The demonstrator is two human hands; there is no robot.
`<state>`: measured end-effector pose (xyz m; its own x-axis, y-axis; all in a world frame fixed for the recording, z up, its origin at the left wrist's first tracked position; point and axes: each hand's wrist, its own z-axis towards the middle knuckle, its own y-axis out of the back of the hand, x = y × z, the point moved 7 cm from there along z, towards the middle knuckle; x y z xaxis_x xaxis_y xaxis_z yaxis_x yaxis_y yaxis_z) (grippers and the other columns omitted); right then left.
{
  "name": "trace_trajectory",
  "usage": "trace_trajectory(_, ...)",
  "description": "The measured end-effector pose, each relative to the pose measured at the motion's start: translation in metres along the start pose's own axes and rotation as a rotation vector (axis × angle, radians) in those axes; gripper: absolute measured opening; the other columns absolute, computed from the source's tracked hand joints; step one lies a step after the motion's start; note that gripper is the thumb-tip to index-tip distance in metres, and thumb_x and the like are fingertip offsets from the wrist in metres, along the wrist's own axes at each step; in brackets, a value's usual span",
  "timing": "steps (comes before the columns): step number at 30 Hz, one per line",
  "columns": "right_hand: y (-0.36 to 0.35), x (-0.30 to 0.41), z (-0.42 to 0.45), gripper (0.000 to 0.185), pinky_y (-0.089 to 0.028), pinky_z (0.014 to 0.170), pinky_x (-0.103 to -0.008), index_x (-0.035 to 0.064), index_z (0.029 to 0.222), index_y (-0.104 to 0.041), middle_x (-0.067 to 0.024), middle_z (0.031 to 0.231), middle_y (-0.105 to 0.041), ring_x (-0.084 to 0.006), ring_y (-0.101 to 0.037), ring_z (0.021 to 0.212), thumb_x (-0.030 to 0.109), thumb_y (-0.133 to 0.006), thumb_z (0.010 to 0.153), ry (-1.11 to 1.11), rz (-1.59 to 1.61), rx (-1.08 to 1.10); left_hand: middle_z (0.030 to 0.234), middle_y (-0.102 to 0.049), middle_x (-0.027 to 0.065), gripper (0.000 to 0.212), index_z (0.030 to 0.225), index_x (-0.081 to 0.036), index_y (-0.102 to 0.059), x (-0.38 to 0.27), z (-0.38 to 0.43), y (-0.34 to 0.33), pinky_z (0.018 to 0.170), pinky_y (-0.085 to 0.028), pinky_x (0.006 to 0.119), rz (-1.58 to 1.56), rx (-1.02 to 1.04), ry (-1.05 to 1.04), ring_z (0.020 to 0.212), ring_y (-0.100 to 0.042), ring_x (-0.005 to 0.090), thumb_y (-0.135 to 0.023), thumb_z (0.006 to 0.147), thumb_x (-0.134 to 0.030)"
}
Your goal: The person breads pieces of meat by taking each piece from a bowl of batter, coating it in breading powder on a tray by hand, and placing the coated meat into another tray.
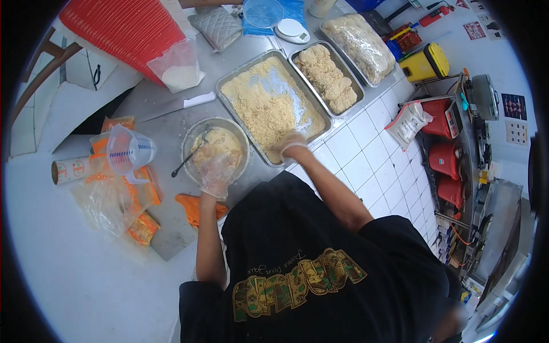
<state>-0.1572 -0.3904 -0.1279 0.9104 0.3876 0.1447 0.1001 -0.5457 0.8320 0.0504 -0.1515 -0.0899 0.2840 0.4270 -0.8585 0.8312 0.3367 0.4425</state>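
Observation:
My left hand (217,176), in a clear plastic glove, reaches into a metal bowl (245,150) of pale batter with pieces that look like raw meat (235,157); whether its fingers grip one is hidden. A dark-handled spoon (188,158) leans in the bowl. My right hand (291,143), gloved as well, is at the near end of a metal tray (223,77) of yellowish crumbs (257,107); its fingertips are blurred and partly covered by crumbs. Beyond that tray, a smaller metal tray (361,92) holds breaded pieces (328,77).
A knife (199,100) lies behind the bowl, near a bag of white powder (180,77). Left are a plastic measuring jug (131,148), plastic packaging (107,201) and an orange cloth (199,210). A kitchen scale (292,31) and a tray with a filled bag (358,45) stand farther back.

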Motion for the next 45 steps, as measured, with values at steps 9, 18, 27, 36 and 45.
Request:
trace_trajectory(9, -0.016, -0.01, 0.031, 0.03, -0.05, 0.061, -0.0418, 0.004, 0.076, -0.071, -0.0168, 0.069, -0.068, -0.0325, -0.064, 0.064, 0.033, -0.074, 0.076, 0.415, 0.123, -0.26, 0.119, -0.064, 0.0165, 0.043, 0.122, -0.005, -0.062, 0.001, -0.001, 0.002, 0.098, -0.045, 0.044, -0.016, 0.004, 0.035, 0.11, -0.059, 0.0359, -0.071, 0.085, -0.025)
trace_trajectory(18, 0.062, 0.007, 0.021, 0.046, -0.051, 0.087, -0.0408, -0.0045, 0.107, -0.064, -0.0266, 0.098, -0.068, -0.0405, -0.065, 0.101, 0.024, -0.075, 0.073, 0.102, 0.163, -0.207, 0.121, -0.063, 0.0166, 0.045, 0.124, -0.004, -0.06, 0.004, 0.001, -0.005, 0.099, -0.044, 0.044, -0.031, -0.007, 0.071, 0.111, -0.058, 0.0358, -0.07, 0.086, -0.026)
trace_trajectory(27, 0.031, 0.063, 0.068, 0.075, 0.001, 0.118, -0.062, 0.0174, 0.156, -0.028, -0.0224, 0.163, -0.009, -0.038, -0.006, 0.151, 0.062, -0.03, 0.095, 0.221, -0.102, -0.308, 0.122, -0.062, 0.0166, 0.046, 0.126, -0.004, -0.059, 0.025, -0.014, 0.003, 0.099, -0.044, 0.043, -0.035, -0.007, 0.154, 0.113, -0.057, 0.0356, -0.07, 0.086, -0.026)
trace_trajectory(36, 0.042, 0.064, 0.098, 0.078, 0.003, 0.116, -0.0667, 0.0178, 0.157, -0.024, -0.0216, 0.164, -0.006, -0.038, -0.004, 0.152, 0.065, -0.024, 0.096, 0.24, -0.176, -0.341, 0.124, -0.061, 0.0167, 0.048, 0.127, -0.004, -0.057, 0.018, 0.001, -0.009, 0.1, -0.043, 0.043, -0.065, 0.017, 0.144, 0.114, -0.056, 0.0355, -0.069, 0.087, -0.027)
trace_trajectory(45, 0.113, 0.037, 0.093, 0.046, -0.037, 0.112, -0.0422, 0.0077, 0.136, -0.054, -0.0218, 0.141, -0.051, -0.0343, -0.048, 0.133, 0.032, -0.051, 0.098, 0.198, 0.344, -0.288, 0.126, -0.06, 0.0167, 0.049, 0.129, -0.003, -0.056, 0.015, 0.002, -0.014, 0.101, -0.043, 0.043, -0.101, -0.052, 0.122, 0.115, -0.056, 0.0353, -0.069, 0.088, -0.027)
